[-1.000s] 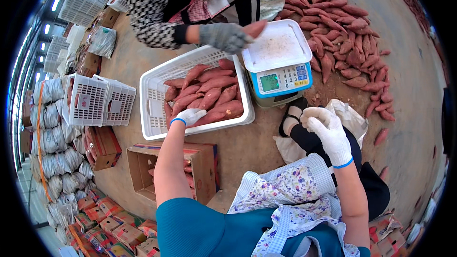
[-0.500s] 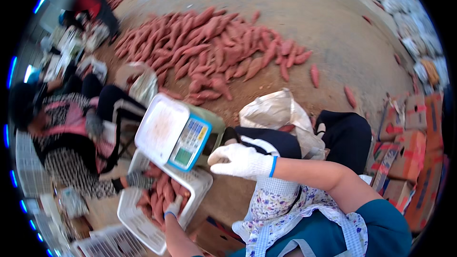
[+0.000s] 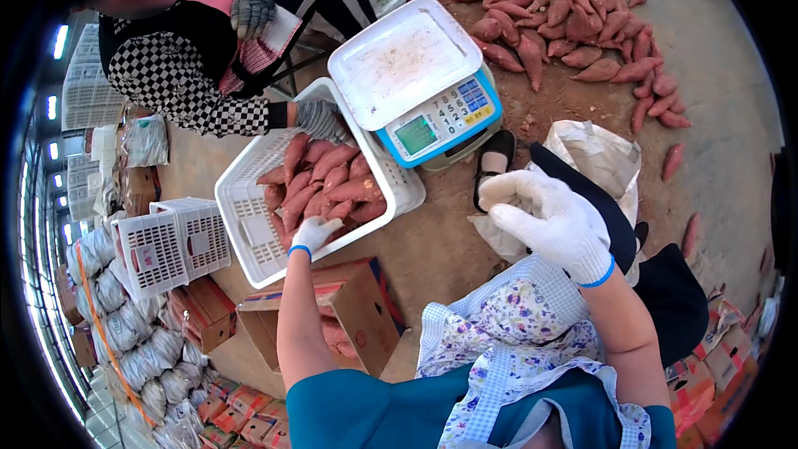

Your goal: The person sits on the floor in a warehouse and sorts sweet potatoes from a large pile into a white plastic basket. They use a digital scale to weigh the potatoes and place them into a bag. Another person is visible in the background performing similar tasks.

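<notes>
A white plastic basket (image 3: 235, 214) stands to my left, heaped with reddish sweet potatoes (image 3: 328, 179). Inside its near side, my left hand (image 3: 312, 234), in a white glove, is closed on a sweet potato, its fingertips partly hidden among the others. My right hand (image 3: 555, 220), also gloved in white, hovers over my lap with fingers loosely curved, thumb apart and nothing in it. Between basket and lap is a blue-and-white digital scale (image 3: 440, 125); its dusty tray (image 3: 407, 50) bears no produce. A co-worker's grey-gloved hand (image 3: 322, 120) is at the basket's far edge.
A large sweet potato pile (image 3: 573, 17) covers the floor beyond the scale. A white sack (image 3: 594, 154) stands by my legs. An open cardboard box (image 3: 366, 316) sits below the basket, and stacked white crates (image 3: 170, 245) stand left. The co-worker (image 3: 183, 75) sits opposite.
My view has turned left, so the basket and scale appear higher and farther right. My right hand has moved away from the scale toward my lap. The left stays in the basket.
</notes>
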A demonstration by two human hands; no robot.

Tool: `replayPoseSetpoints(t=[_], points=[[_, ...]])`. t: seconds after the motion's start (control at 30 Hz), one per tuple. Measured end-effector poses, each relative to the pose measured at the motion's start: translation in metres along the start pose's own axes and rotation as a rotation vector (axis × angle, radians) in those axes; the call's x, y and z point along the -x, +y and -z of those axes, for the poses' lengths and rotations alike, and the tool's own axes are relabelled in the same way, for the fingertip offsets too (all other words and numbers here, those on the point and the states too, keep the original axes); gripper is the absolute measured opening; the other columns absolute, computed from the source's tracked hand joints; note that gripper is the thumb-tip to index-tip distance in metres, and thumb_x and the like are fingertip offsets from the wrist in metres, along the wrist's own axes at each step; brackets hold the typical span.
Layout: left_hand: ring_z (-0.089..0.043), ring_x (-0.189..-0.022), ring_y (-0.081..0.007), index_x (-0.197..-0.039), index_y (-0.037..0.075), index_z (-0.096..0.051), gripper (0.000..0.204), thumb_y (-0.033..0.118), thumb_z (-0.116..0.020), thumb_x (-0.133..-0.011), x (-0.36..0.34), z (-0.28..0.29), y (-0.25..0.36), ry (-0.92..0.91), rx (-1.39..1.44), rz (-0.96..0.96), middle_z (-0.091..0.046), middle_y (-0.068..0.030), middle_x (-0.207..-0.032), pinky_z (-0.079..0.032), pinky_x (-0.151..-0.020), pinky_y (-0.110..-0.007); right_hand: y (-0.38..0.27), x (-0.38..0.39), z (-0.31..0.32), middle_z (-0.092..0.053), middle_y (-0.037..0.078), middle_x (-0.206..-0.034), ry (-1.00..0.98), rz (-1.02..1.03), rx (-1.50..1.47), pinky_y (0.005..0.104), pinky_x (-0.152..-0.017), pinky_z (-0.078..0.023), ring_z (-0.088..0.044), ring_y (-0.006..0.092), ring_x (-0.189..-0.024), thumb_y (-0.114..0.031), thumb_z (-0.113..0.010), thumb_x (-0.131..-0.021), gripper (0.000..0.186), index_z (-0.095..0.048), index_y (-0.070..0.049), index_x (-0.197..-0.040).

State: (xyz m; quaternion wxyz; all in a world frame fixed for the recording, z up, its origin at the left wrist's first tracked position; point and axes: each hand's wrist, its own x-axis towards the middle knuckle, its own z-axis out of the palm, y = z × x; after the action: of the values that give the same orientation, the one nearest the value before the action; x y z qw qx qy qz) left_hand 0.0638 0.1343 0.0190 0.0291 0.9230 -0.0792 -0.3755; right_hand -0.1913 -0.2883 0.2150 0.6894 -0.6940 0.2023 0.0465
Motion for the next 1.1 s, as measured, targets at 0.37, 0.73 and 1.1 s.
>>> replayPoseSetpoints(t=[0.37, 0.73, 1.1], points=[[-0.06, -0.108, -0.0359, -0.113, 0.012, -0.067, 0.049, 0.046, -0.064, -0.079, -0.026, -0.024, 0.027, -0.055, -0.309, -0.24, -0.064, -0.0194, -0.115, -0.046, -0.094, -0.042, 0.015, -0.004, 0.006, -0.068, 0.008, -0.091, 0.085, -0.015, -0.041, 0.0269, -0.075, -0.051, -0.064, 0.0123, -0.081, -0.02, -0.065, -0.086, 0.029, -0.066, 0.002, -0.104], [-0.063, -0.076, -0.0296, -0.091, -0.004, -0.065, 0.025, 0.02, -0.059, -0.088, 0.06, -0.003, 0.116, 0.631, 0.185, -0.354, -0.067, -0.0203, -0.085, -0.05, -0.073, -0.037, 0.032, -0.001, -0.001, -0.067, 0.015, -0.095, 0.087, 0.233, 0.157, 0.0399, -0.081, -0.051, -0.065, 0.0308, -0.092, -0.032, -0.063, -0.083, 0.031, -0.065, -0.005, -0.099], [-0.064, -0.086, -0.023, -0.095, -0.003, -0.065, 0.014, 0.0, -0.062, -0.082, 0.148, 0.007, 0.381, 0.387, 0.472, -1.179, -0.068, -0.0137, -0.093, -0.049, -0.081, -0.034, 0.009, 0.011, 0.101, -0.069, 0.014, -0.092, -0.059, 0.644, -0.024, 0.0342, -0.079, -0.052, -0.066, 0.0237, -0.087, -0.017, -0.064, -0.082, 0.02, -0.069, -0.002, -0.094]])
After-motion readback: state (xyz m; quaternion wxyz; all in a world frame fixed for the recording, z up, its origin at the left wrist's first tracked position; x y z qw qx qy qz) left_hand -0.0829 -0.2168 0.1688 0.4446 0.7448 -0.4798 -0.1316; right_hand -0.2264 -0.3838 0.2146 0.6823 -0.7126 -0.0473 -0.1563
